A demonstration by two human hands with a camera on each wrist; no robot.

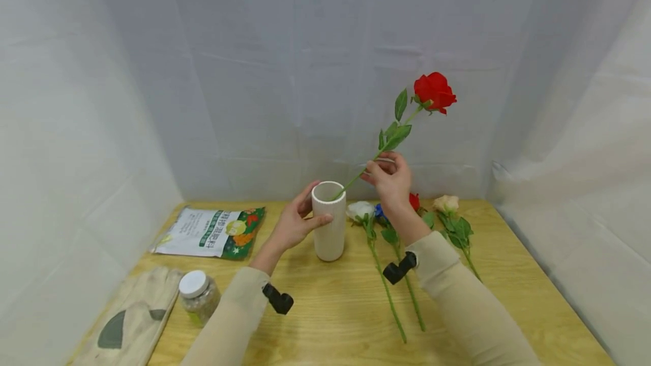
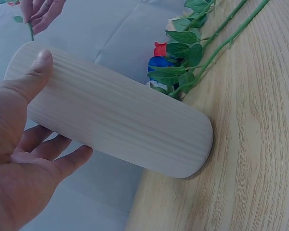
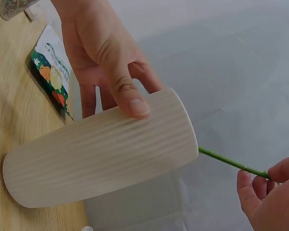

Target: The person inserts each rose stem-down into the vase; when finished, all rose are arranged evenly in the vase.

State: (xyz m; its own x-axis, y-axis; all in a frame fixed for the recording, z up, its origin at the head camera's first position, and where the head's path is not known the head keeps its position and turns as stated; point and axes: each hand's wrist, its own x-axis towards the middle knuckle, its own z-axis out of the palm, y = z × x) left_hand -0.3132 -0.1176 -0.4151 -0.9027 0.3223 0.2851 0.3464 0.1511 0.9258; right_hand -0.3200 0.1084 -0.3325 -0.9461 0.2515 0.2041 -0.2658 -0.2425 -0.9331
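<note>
A white ribbed vase (image 1: 329, 230) stands upright on the table. My left hand (image 1: 297, 222) grips it near the top, thumb on the near side and fingers round the far side; the left wrist view shows the thumb on the ribs. My right hand (image 1: 390, 182) pinches the green stem of a red rose (image 1: 434, 92) between thumb and fingers. That stem (image 3: 224, 159) slants down into the vase's mouth, its lower end hidden inside. The red bloom leans up and to the right, above the right hand.
Right of the vase lie a white rose (image 1: 360, 210), a blue flower (image 1: 379, 212), another red flower (image 1: 414, 201) and a peach rose (image 1: 446, 204), partly behind my right arm. A printed bag (image 1: 208, 233), a white-lidded jar (image 1: 198, 295) and gloves (image 1: 134, 315) lie left on the wooden table (image 1: 325, 309).
</note>
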